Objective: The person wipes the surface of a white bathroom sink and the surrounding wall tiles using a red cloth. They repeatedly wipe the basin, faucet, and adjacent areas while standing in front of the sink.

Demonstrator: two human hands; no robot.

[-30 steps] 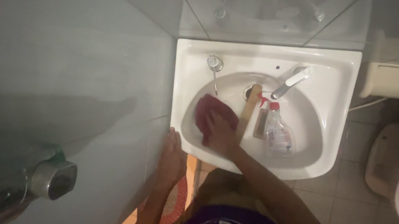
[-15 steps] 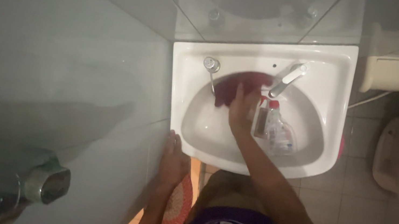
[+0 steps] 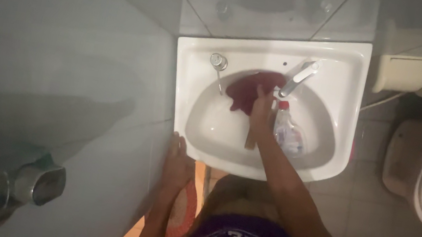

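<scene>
One white sink (image 3: 191,74), one dark red cloth (image 3: 248,87) at basin's back under one tap (image 3: 298,76), right hand (image 3: 260,113) fingers pressed on it, one spray bottle (image 3: 288,132) beside, left hand (image 3: 178,162) fingers spread flat on sink's front corner.

The right hand (image 3: 260,111) presses a dark red cloth (image 3: 249,89) against the back wall of the white sink (image 3: 191,68), just below the chrome tap (image 3: 298,77) at the sink's back edge. A clear spray bottle (image 3: 288,132) with a red cap lies in the basin at the hand's right, touching the wrist, with a wooden handle (image 3: 250,140) poking out under the forearm. The left hand (image 3: 178,162) lies flat at the sink's front left corner, against the tiled wall (image 3: 61,51).
</scene>
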